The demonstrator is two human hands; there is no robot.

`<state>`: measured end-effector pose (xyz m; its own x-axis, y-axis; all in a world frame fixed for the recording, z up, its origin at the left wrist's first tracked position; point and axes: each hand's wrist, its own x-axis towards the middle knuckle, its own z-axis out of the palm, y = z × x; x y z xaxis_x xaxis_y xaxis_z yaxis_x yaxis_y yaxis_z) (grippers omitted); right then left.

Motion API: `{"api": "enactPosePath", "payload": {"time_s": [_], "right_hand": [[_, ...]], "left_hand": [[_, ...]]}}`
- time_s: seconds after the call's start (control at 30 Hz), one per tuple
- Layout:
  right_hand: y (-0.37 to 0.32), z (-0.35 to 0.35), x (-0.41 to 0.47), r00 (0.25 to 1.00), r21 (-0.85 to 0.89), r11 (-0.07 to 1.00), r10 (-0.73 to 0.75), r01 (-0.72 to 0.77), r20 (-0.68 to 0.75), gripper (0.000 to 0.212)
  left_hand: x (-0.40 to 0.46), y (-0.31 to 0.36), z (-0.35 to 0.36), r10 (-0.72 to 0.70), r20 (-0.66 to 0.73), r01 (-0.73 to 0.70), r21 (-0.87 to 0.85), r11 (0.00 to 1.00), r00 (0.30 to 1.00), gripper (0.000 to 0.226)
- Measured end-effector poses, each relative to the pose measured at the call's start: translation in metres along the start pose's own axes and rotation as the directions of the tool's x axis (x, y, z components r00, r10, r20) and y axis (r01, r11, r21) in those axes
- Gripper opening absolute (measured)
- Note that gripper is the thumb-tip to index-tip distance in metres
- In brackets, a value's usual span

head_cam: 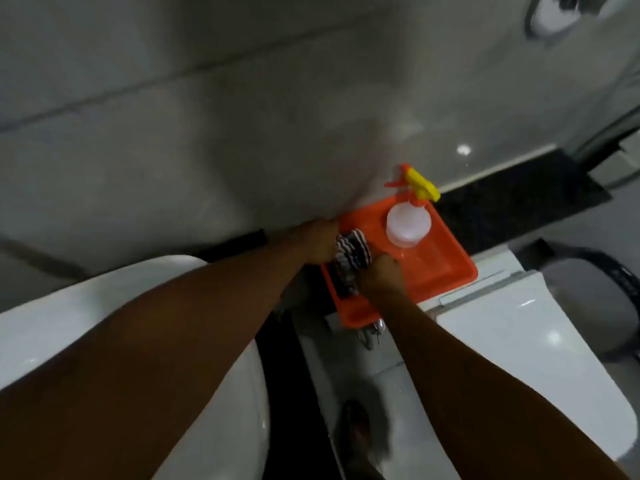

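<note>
An orange plastic tray (440, 268) rests on top of a white toilet tank. In its far corner stands a clear spray bottle (408, 224) with a yellow and orange trigger head. A dark and white striped cloth (351, 254) lies bunched in the tray's left part. My left hand (317, 242) is at the tray's left rim, against the cloth. My right hand (381, 275) grips the cloth from the near side, fingers curled down into it. The frame is blurred, so the left hand's fingers are hard to read.
A closed white toilet lid (526, 344) lies to the right below the tray. A white basin (86, 327) sits at lower left. Grey tiled wall (207, 133) fills the background, with a dark ledge (519, 202) behind the tray. My foot (356, 427) shows on the floor.
</note>
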<state>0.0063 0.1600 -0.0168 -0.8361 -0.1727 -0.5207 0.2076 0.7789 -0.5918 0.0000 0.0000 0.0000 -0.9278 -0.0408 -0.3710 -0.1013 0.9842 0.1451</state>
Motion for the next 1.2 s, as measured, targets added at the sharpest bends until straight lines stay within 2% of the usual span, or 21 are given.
{"api": "enactPosePath", "payload": {"time_s": [0.1,0.2,0.37,0.5,0.57,0.6,0.67,0.73,0.8,0.87,0.97,1.0,1.07,1.2], "right_hand": [[0.018,0.009,0.025,0.994,-0.012,0.996,0.086,-0.085,0.068,0.049],[0.029,0.018,0.041,0.994,-0.014,0.998,0.069,-0.068,0.089,0.05],[0.03,0.023,0.069,0.991,0.056,0.995,0.08,-0.086,0.106,0.032],[0.016,0.003,0.062,0.992,0.12,0.992,0.03,-0.045,0.124,0.029],[0.006,-0.015,0.051,0.996,0.139,0.99,-0.031,0.018,0.09,0.015],[-0.002,-0.026,0.043,0.995,0.176,0.983,-0.067,0.053,0.073,0.015],[-0.023,-0.049,0.027,0.986,0.269,0.955,-0.149,0.123,0.077,0.024],[-0.051,-0.073,0.003,0.96,0.311,0.926,-0.258,0.212,0.113,0.021],[-0.085,-0.096,-0.024,0.916,0.319,0.895,-0.373,0.313,0.148,0.027],[-0.121,-0.115,-0.052,0.861,0.338,0.857,-0.469,0.389,0.196,0.033],[-0.177,-0.13,-0.096,0.784,0.363,0.821,-0.549,0.441,0.289,0.018],[-0.195,-0.131,-0.11,0.761,0.374,0.809,-0.57,0.454,0.31,0.019],[-0.227,-0.128,-0.133,0.728,0.429,0.786,-0.597,0.446,0.337,0.018],[-0.284,-0.108,-0.178,0.674,0.546,0.762,-0.609,0.349,0.418,0.023]], "left_hand": [[0.029,0.005,0.025,-0.046,0.099,0.056,-0.1,0.993,0.994,0.029],[0.047,0.008,0.045,-0.066,0.136,0.084,-0.13,0.988,0.988,0.039],[0.067,0.007,0.058,-0.123,0.137,0.14,-0.12,0.983,0.983,0.041],[0.06,0.002,0.045,-0.159,0.217,0.215,-0.262,0.941,0.963,0.045],[0.049,-0.003,0.03,-0.185,0.261,0.288,-0.446,0.848,0.947,0.051],[0.04,-0.005,0.019,-0.211,0.273,0.333,-0.56,0.758,0.939,0.054],[0.016,-0.009,-0.006,-0.241,0.276,0.363,-0.782,0.506,0.93,0.044],[-0.013,-0.013,-0.031,-0.243,0.29,0.349,-0.903,0.251,0.926,0.026],[-0.048,-0.018,-0.056,-0.269,0.263,0.296,-0.951,0.089,0.926,0.022],[-0.084,-0.024,-0.08,-0.328,0.184,0.179,-0.983,-0.044,0.927,0.032],[-0.143,-0.038,-0.118,-0.347,0.068,-0.026,-0.965,-0.26,0.935,0.035],[-0.163,-0.044,-0.132,-0.334,0.046,-0.064,-0.948,-0.311,0.941,0.032],[-0.199,-0.059,-0.157,-0.348,-0.015,-0.141,-0.93,-0.34,0.937,0.027],[-0.278,-0.099,-0.204,-0.483,-0.103,-0.217,-0.958,-0.187,0.869,0.022]]}}
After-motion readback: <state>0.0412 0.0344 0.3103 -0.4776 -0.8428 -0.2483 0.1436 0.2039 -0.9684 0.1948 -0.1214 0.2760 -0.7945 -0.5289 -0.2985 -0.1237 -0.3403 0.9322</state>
